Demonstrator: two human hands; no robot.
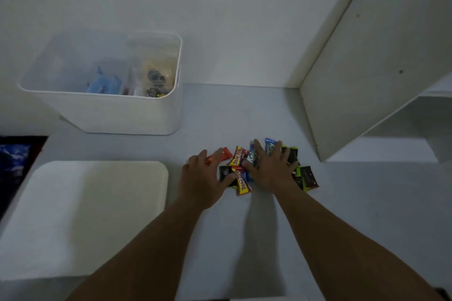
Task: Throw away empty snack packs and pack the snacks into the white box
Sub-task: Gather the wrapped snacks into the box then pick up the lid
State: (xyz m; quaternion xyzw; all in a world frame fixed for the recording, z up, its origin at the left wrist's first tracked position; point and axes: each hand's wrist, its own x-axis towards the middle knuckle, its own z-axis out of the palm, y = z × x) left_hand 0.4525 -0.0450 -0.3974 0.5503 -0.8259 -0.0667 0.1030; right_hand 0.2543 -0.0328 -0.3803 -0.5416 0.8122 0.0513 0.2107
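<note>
at far left a white lid (pixel 83 217) lies flat on the grey table (pixel 367 215), and behind it the white box (pixel 127 115) stands open with a few packs already inside. the left hand (pixel 203 178) rests spread and unclenched on the left edge of the snack pile (pixel 241 173), gripping nothing; the right hand (pixel 269 168) lies flat and splayed over its middle. to do this well, the person likely should cup both hands inward, squeeze the loose packs together, then lift them as one bunch towards the box.
</note>
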